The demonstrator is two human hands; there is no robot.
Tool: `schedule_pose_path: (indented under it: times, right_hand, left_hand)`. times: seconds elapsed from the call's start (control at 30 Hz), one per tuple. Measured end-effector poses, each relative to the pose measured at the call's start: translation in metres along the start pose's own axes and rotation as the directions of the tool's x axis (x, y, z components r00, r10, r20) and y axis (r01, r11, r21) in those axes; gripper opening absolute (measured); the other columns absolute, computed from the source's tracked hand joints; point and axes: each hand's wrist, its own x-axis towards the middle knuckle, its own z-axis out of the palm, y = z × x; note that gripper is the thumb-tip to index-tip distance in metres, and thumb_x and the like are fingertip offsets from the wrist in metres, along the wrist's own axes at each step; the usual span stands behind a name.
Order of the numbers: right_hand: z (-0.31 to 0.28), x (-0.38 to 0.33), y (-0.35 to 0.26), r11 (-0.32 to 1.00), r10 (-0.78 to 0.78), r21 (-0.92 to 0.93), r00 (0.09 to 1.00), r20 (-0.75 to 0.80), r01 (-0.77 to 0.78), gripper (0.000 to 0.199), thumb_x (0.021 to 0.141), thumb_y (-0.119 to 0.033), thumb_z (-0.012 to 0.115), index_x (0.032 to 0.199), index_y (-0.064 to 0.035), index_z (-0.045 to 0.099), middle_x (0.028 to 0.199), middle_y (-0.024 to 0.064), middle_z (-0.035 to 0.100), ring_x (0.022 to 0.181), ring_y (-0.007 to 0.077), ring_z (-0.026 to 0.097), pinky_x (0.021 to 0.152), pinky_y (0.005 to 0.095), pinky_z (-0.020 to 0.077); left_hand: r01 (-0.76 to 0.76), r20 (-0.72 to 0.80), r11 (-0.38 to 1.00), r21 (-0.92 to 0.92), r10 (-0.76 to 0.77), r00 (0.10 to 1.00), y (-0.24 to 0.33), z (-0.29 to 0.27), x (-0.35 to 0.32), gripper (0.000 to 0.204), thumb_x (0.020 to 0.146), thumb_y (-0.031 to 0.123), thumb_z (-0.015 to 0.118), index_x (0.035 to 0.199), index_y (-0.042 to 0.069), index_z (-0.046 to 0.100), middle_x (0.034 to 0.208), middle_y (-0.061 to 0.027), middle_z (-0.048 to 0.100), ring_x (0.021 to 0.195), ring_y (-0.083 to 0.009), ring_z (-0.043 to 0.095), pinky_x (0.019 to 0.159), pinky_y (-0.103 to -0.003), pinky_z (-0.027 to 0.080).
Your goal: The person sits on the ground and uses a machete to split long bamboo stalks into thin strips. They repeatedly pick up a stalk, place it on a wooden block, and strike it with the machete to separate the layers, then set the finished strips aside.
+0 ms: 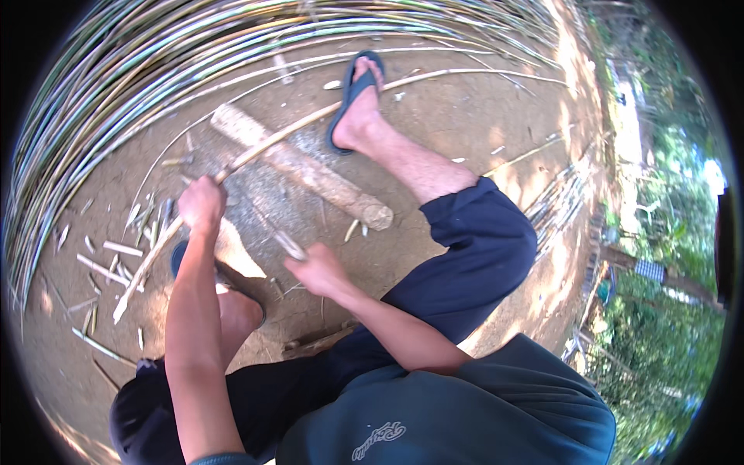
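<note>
My left hand [203, 203] is closed around a long, pale cane pole [302, 122]. The pole runs from the lower left up to the far right, passing over a short log [310, 174] on the ground. In my right hand [319, 270], the fingers are wrapped round a long knife [288, 245] with a pale handle end. Its thin, blurred blade points up and left toward the pole, close to my left hand. I cannot tell whether the blade touches the pole.
A big heap of long canes [155, 70] curves along the far and left side. Cut offcuts [120, 260] litter the dirt at left. My sandalled foot [358, 101] stands beyond the log; the other is below my left hand. Another stick bundle [559, 194] lies at right.
</note>
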Motion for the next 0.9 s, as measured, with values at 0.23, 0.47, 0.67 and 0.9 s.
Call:
schedule_pose_path:
  times: [0.23,0.47,0.67,0.9]
  right_hand:
    - [0.01,0.042,-0.007,0.991,-0.13,0.007,0.988,-0.078,0.131,0.041,0.081,-0.033,0.066,0.077,0.0078,0.065,0.068,0.0194,0.065,0.063,0.0291,0.066,0.061,0.0413,0.0513]
    - [0.003,-0.019,0.062,0.998,-0.05,-0.044,0.992,-0.112,0.045,0.037,0.079,-0.03,0.067,0.07,0.0054,0.064,0.057,0.0171,0.061,0.053,0.0249,0.062,0.054,0.0419,0.0472]
    - [0.018,0.063,-0.036,0.99,-0.138,0.017,0.988,-0.067,0.14,0.037,0.082,-0.03,0.065,0.072,0.005,0.066,0.058,0.0151,0.062,0.054,0.0251,0.061,0.055,0.0428,0.0458]
    - [0.007,-0.024,0.067,0.995,-0.063,-0.08,0.994,-0.093,0.056,0.04,0.082,-0.033,0.063,0.062,0.0023,0.06,0.053,0.0132,0.056,0.051,0.0203,0.057,0.052,0.0397,0.043]
  left_hand:
    - [-0.081,-0.055,0.997,0.017,0.082,0.995,0.008,0.006,0.003,0.031,0.087,0.028,0.053,0.086,0.004,0.074,0.085,-0.0218,0.07,0.081,-0.0387,0.07,0.072,-0.046,0.056]
    - [-0.02,0.082,1.0,0.006,0.019,0.996,0.008,-0.006,0.004,0.028,0.084,0.023,0.054,0.09,0.004,0.074,0.092,-0.0205,0.071,0.087,-0.035,0.071,0.075,-0.044,0.056]
    - [-0.069,0.007,0.996,-0.05,0.07,0.998,0.0,0.0,0.009,0.029,0.084,0.025,0.054,0.088,0.004,0.073,0.09,-0.0206,0.071,0.085,-0.0359,0.07,0.074,-0.044,0.056]
    - [-0.037,0.04,0.992,-0.123,0.042,0.998,-0.003,0.0,0.006,0.03,0.085,0.025,0.053,0.086,0.002,0.073,0.086,-0.0214,0.07,0.082,-0.0359,0.071,0.073,-0.044,0.056]
